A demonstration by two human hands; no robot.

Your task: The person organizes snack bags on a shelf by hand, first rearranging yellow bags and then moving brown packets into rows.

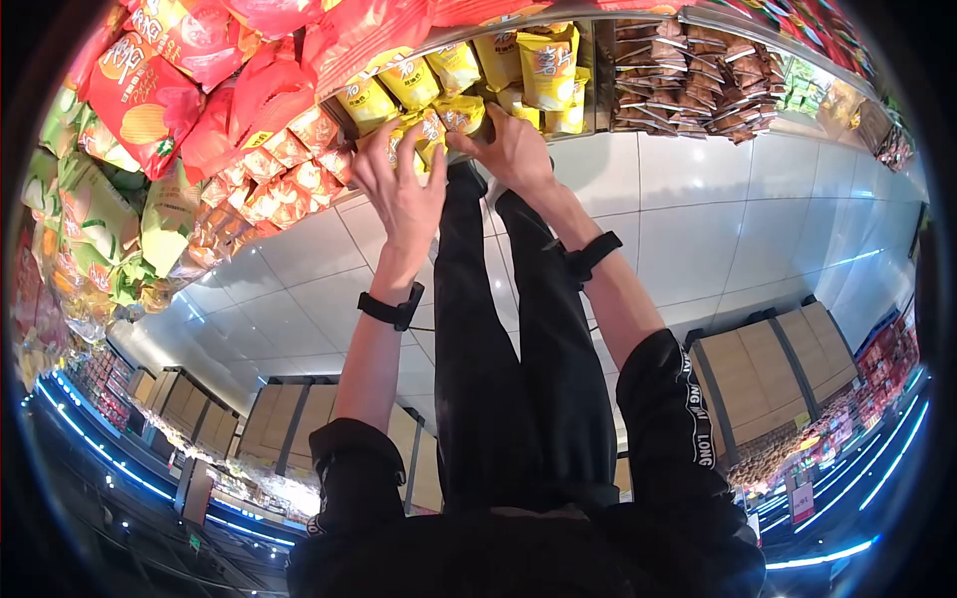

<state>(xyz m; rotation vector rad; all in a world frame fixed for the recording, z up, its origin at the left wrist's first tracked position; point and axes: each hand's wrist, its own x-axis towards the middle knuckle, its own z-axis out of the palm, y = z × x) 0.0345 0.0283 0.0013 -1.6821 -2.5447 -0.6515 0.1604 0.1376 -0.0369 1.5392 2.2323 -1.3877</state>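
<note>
Because a divider (603,75) stands at 1 o'clock from the hands, the yellow packets (546,70), filling the bin at 12 o'clock, look separated from the brown packets (688,75) at 2 o'clock. Left hand (401,189): fingers spread and curved about a front packet (431,132), thumb opposite, probably steadying it; firm grip, cannot tell. Right hand (516,151): thumb and fingertips parted beside the next packet (462,112), presumably for side access; hold unclear. Red bags (150,100) heap at 10 o'clock, overlapping, seemingly propping each other.
</note>
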